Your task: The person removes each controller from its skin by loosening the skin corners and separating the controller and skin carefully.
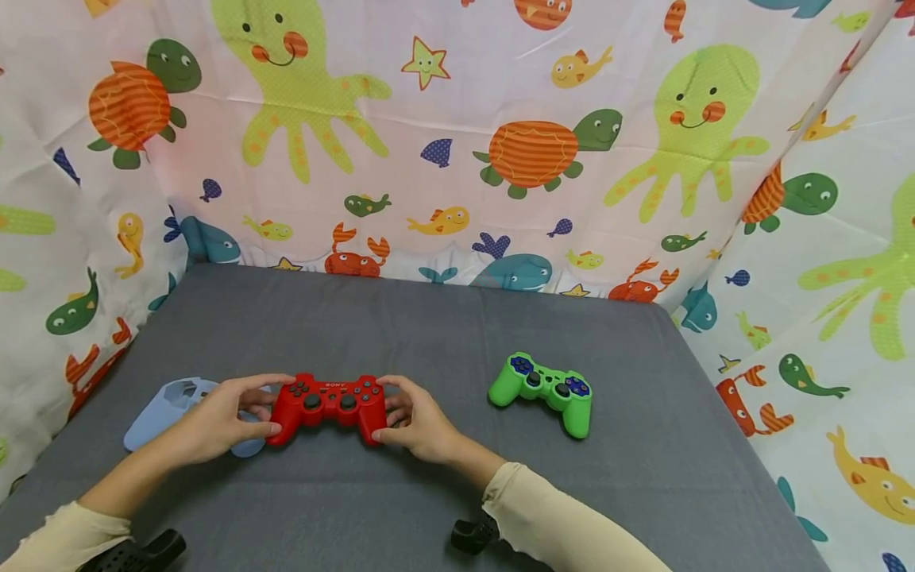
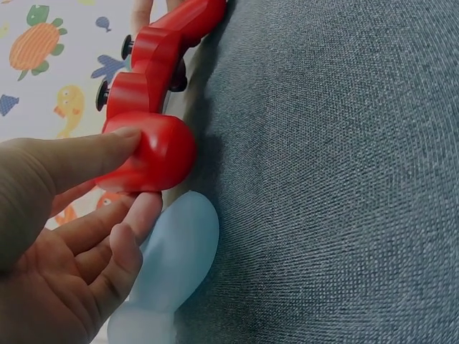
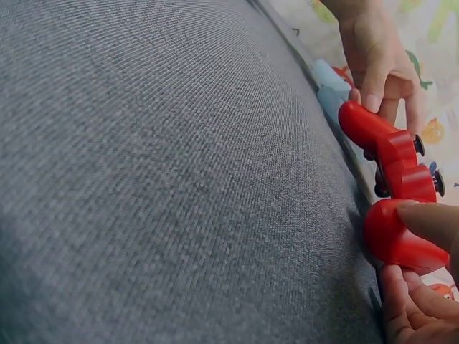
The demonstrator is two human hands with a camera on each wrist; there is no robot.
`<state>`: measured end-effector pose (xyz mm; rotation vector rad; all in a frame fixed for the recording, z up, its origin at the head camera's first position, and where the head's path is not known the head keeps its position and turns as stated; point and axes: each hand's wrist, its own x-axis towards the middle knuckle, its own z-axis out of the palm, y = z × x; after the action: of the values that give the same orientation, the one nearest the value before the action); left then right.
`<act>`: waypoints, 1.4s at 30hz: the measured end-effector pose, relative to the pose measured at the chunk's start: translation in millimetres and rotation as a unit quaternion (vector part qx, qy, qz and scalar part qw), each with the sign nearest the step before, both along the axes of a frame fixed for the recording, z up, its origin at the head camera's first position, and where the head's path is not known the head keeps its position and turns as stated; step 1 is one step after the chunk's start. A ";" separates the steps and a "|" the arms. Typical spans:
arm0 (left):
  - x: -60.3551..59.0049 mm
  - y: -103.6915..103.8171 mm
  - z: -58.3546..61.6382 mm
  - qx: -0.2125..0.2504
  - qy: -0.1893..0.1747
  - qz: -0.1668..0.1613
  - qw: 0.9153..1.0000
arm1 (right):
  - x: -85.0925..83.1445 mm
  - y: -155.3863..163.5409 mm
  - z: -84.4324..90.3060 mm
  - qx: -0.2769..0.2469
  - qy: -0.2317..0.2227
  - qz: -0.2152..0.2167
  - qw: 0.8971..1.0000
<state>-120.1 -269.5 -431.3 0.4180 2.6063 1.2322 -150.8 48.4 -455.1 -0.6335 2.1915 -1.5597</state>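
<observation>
Both forearms, in cream sleeves, reach forward and converge at centre. Left hand (image 1: 218,417): thumb and fingers curled round one end of a held item. Right hand (image 1: 418,417): same curled grip on the opposite end.

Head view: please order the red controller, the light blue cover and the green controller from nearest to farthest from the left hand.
1. Red controller: held in the left hand, at its right.
2. Light blue cover: on the table, partly under that hand.
3. Green controller: far right, beyond the right hand.

The first two both touch the hand, so they are nearly equal.
</observation>
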 end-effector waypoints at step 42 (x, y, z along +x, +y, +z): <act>1.8 -4.0 4.8 -0.017 -0.016 -0.027 0.999 | -1.1 4.5 5.2 0.037 0.009 0.044 0.998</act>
<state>-118.3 -273.5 -426.5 0.4546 2.5670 1.1669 -151.8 52.9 -449.9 -0.7131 2.1924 -1.4275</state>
